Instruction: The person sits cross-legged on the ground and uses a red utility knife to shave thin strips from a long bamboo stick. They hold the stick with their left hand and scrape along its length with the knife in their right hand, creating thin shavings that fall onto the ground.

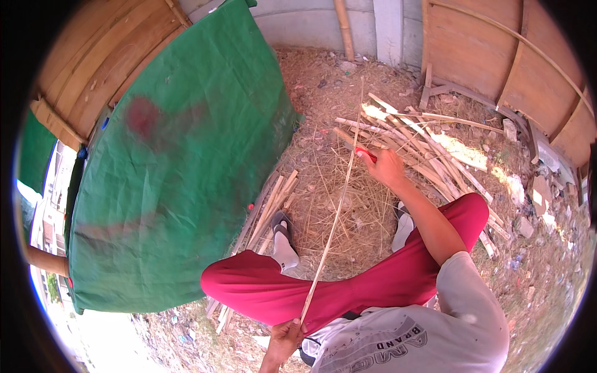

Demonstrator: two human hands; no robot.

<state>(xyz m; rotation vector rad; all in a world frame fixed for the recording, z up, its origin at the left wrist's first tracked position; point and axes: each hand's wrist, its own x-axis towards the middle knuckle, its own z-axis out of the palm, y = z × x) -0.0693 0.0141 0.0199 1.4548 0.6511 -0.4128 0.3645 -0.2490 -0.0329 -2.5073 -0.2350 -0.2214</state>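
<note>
- The left hand (286, 337) was closed around the near end of a pale strip (336, 230), low in the view beside the shirt (404, 342).
- The right hand (388, 169) was clenched on the red handle of a knife (367, 155), its blade pointing up and to the left.
- The strip ran from the left hand up over the trousers (348, 295) and between the feet, its far end free above the ground. It crossed the knife near the handle; whether blade and strip touched, I could not tell.
- Just beyond the right hand, a loose pile of sticks (429, 144) lay on the ground, mostly slanting down to the right; the right forearm and knee hid part of it.
- More sticks (272, 205) lay by the left foot, and the left leg partly covered them.
- Thin shavings (342, 217) were strewn on the ground between the sandal (282, 224) and the right foot (403, 229).
- A large green sheet (186, 161), stained dark in places, stood at the left and blocked the view behind it.
- Wooden panels (476, 46) and a grey wall (311, 31) stood at the back.
</note>
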